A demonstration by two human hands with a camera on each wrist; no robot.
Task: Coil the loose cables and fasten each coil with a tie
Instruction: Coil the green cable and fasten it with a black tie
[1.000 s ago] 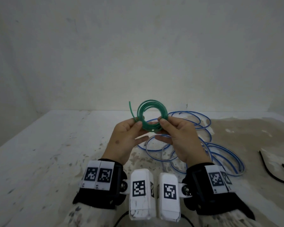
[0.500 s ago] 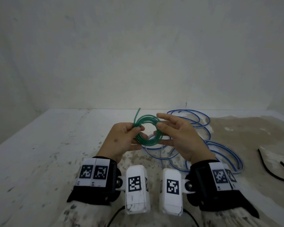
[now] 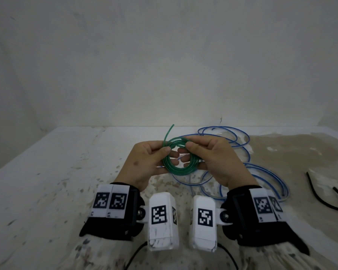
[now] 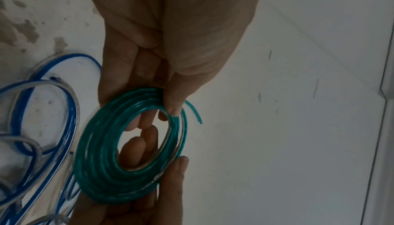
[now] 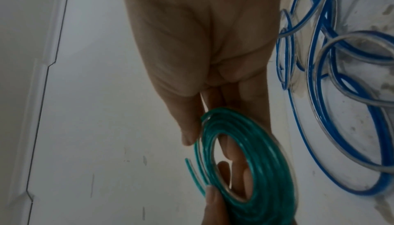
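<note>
A small green cable coil (image 3: 179,168) (image 4: 102,164) (image 5: 262,174) is held above the table between both hands, tilted nearly flat. My left hand (image 3: 144,162) pinches its left rim with thumb on top and fingers beneath. My right hand (image 3: 213,158) pinches the right rim the same way. The coil's loose green end (image 3: 168,132) sticks up past the left thumb. A loose blue and clear cable (image 3: 242,168) (image 5: 341,77) lies in sprawling loops on the table behind and to the right of my hands.
Black ties (image 3: 328,197) lie on the table at the far right. The white, stained table (image 3: 47,182) meets a bare wall at the back. Wrist cameras (image 3: 162,217) sit close in front of my sleeves.
The green coil has tipped from upright to nearly flat and come lower. My right hand let go briefly, fingers spread, and now pinches the right rim again.
</note>
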